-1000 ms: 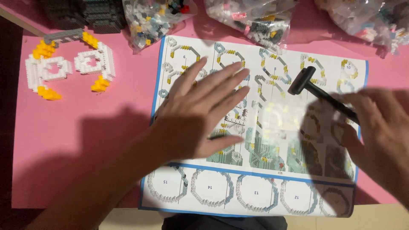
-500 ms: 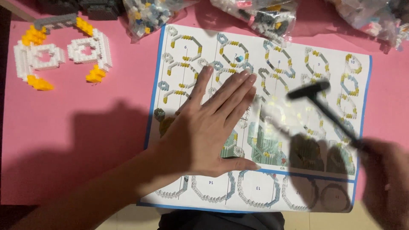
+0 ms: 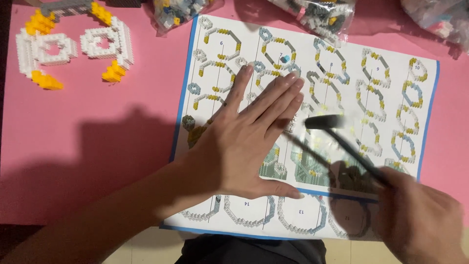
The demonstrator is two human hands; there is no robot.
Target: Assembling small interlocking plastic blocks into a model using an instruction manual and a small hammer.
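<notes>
The pink table (image 3: 88,146) takes up most of what I see, with a dark strip of floor or shadow along its left edge and a pale floor showing below its near edge. On it lies the big instruction sheet (image 3: 391,88), white with a blue border, covered in drawings of ring-shaped brick layers — it sits square in front of me so I can read it. My left hand (image 3: 244,142) lies flat on the sheet, fingers spread and open, palm down near the middle; I judge it is there to keep the paper from sliding. My right hand (image 3: 420,220) is at the lower right, closed around the handle of a small black hammer (image 3: 342,142), whose head hangs just beside my left fingertips, above the sheet and blurred. The two hands are apart, the hammer's shaft running between them. At the far left corner sit two white brick rings (image 3: 73,46) with yellow bits, set well aside from the sheet. Along the far edge lie clear bags of loose bricks (image 3: 317,14), touching the sheet's top.
</notes>
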